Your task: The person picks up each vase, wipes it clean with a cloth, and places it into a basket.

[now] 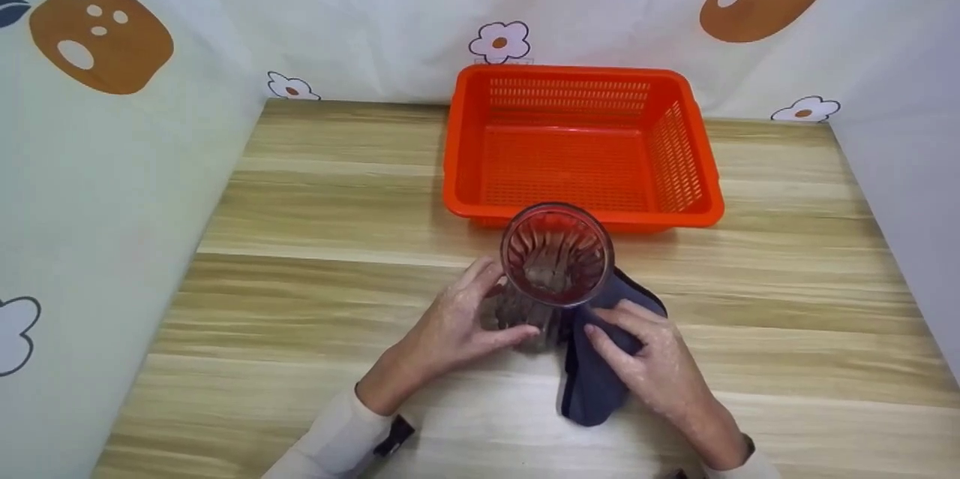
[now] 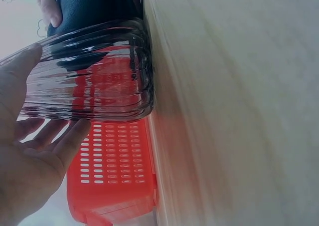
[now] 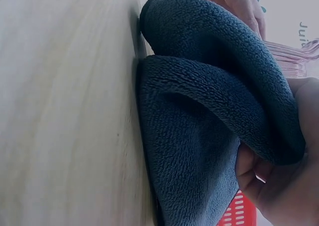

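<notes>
Head view: ribbed clear glass [image 1: 556, 260] stands upright on the wooden worktop [image 1: 300, 239], just in front of the orange slotted basket [image 1: 581, 145], which has nothing in it. Left hand [image 1: 457, 329] wraps the glass low on its left side, fingers curled round the wall, thumb across the front. Right hand [image 1: 645, 359] rests on a dark blue cloth [image 1: 592, 381] that lies bunched on the worktop, touching the right side of the glass; fingers bent into the fabric, gripping it. Patterned sheet backdrop behind and at both sides. Left wrist view: glass [image 2: 89, 71] base sits flat on the worktop [image 2: 234, 106], left hand [image 2: 30, 151] palm and fingers around the wall, contact looks light, fingers fairly spread. Basket [image 2: 112, 181] seen through and past the glass, cloth [image 2: 94, 6] on the far side. Right wrist view: cloth [image 3: 199, 136] folded thick, one fold pinched in the right hand [image 3: 279, 186], lower fold flat on the worktop [image 3: 65, 106]; glass rim [image 3: 294, 56] just visible behind. Risk, as a judgement: the glass is tall and smooth, the left grip sits low, so a hard push from the cloth side could tip or slide it toward the left edge; the basket wall close behind could catch the rim if it's lifted at an angle.
</notes>
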The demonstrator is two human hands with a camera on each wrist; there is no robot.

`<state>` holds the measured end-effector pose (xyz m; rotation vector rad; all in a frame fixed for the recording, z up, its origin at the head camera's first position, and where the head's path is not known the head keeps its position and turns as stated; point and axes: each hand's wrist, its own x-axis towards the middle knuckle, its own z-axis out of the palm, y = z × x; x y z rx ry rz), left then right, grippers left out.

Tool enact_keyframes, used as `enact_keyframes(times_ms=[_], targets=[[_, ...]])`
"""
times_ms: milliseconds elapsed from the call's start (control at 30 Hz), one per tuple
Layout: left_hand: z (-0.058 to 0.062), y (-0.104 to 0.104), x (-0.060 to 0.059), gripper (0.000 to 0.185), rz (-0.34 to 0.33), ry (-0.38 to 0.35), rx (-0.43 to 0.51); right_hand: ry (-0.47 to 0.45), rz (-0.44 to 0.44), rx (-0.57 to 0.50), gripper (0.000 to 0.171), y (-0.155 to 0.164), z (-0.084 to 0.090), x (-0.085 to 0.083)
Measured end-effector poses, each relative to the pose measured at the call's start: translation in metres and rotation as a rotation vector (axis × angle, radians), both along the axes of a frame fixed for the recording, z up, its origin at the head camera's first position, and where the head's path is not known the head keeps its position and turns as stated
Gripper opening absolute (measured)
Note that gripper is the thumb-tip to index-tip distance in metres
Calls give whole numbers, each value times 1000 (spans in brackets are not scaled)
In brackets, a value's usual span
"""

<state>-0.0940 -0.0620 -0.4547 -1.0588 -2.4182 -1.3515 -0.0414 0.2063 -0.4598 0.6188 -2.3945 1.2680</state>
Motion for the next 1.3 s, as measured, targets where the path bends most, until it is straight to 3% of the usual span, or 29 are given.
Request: enact_keyframes(times_ms=[167,500,767,867,1133,1300], targets=[[0,0,0,80,-10,-16,11,-29,-9,37,24,1,1,0],[-2,-1,0,81,19,35,-9,-160,-29,163,13,3,0,-1],[-1,0,0,82,37,60,-47,-146,-75,237,13,5,2,0],[-1,0,0,82,33,59,-59,-123,-83,167,14,5,7,0],[3,0,0,86,-23,15,-35,-2,-21,-182,28,-3,27,6],[6,-1,0,88,-37,-19,-58,127,22,-276,35,-10,31,4]])
